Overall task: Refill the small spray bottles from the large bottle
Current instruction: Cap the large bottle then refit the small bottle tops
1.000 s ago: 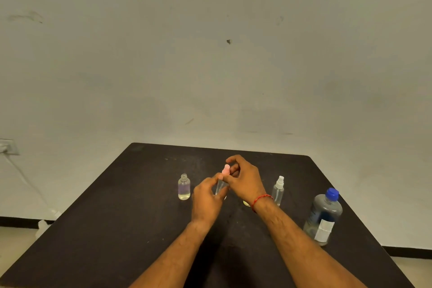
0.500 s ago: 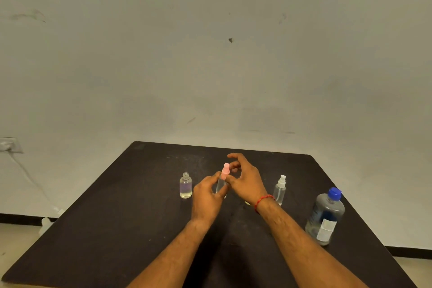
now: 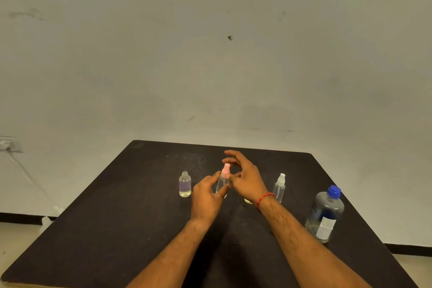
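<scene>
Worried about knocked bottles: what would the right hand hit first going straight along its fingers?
Likely nothing: the right hand points just above the pink spray head, then over the table. Depth is unclear.

Dim, warm yellowish light lies evenly on the wall [image 3: 210, 65], with no hard glare and only a faint sheen on the large bottle [image 3: 325, 213]. Soft shadows sit under the forearms on the dark table [image 3: 117, 229], so the light looks overhead. Wide-angle bend splays the table's sides; right hand [image 3: 243, 175] fingers and pink-capped spray bottle [image 3: 224, 181] slightly blurred, detail soft overall.
</scene>
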Action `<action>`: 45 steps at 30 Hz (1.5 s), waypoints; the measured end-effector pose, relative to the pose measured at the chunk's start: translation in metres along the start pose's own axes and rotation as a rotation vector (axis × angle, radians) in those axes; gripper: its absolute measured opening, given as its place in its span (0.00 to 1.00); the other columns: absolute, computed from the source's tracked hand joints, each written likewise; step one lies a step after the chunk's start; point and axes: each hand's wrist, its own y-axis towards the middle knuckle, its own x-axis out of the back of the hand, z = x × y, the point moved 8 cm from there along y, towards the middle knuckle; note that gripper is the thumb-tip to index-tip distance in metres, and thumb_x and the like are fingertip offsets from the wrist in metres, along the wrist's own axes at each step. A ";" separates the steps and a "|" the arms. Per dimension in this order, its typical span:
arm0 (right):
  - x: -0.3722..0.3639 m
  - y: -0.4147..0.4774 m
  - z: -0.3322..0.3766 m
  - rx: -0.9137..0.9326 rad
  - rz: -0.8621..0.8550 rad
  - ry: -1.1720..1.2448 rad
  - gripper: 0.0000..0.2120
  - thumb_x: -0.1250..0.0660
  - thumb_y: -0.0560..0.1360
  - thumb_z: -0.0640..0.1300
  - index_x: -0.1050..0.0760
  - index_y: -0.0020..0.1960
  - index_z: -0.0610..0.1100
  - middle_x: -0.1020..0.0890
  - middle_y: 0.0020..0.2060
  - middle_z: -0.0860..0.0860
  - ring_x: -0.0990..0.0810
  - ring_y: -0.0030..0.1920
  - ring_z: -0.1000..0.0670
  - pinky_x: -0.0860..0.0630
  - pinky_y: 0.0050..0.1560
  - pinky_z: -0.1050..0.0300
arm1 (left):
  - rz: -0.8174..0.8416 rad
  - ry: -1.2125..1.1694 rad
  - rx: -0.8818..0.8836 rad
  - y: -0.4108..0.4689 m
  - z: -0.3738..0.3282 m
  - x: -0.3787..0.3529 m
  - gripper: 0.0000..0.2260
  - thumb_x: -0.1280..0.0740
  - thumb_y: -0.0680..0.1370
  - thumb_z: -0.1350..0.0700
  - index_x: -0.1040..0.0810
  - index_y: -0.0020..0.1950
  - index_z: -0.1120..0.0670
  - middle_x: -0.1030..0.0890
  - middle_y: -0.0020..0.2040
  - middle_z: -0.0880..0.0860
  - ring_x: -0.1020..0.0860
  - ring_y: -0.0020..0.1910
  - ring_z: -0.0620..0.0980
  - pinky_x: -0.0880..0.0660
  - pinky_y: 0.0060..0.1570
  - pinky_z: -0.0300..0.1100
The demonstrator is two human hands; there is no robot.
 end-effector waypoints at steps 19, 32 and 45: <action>-0.004 -0.001 -0.013 -0.044 -0.053 0.045 0.16 0.29 0.74 0.34 0.20 0.56 0.51 0.16 0.47 0.55 0.17 0.50 0.57 0.17 0.51 0.52 | 0.008 -0.005 -0.040 -0.003 0.002 -0.003 0.18 0.27 0.76 0.51 0.21 0.66 0.45 0.20 0.44 0.44 0.21 0.41 0.43 0.23 0.40 0.33; -0.007 -0.002 -0.023 -0.043 -0.045 -0.004 0.12 0.26 0.72 0.38 0.16 0.54 0.46 0.15 0.47 0.53 0.17 0.49 0.55 0.19 0.52 0.61 | 0.032 0.002 -0.026 -0.005 0.011 -0.002 0.19 0.27 0.76 0.51 0.20 0.66 0.47 0.16 0.45 0.46 0.21 0.30 0.48 0.19 0.35 0.43; -0.014 0.001 -0.050 -0.135 -0.303 -0.038 0.12 0.27 0.73 0.36 0.17 0.55 0.45 0.15 0.46 0.52 0.19 0.46 0.58 0.21 0.55 0.61 | 0.076 0.017 0.012 0.011 0.024 -0.023 0.07 0.28 0.78 0.53 0.16 0.55 0.47 0.16 0.40 0.45 0.18 0.39 0.42 0.18 0.41 0.42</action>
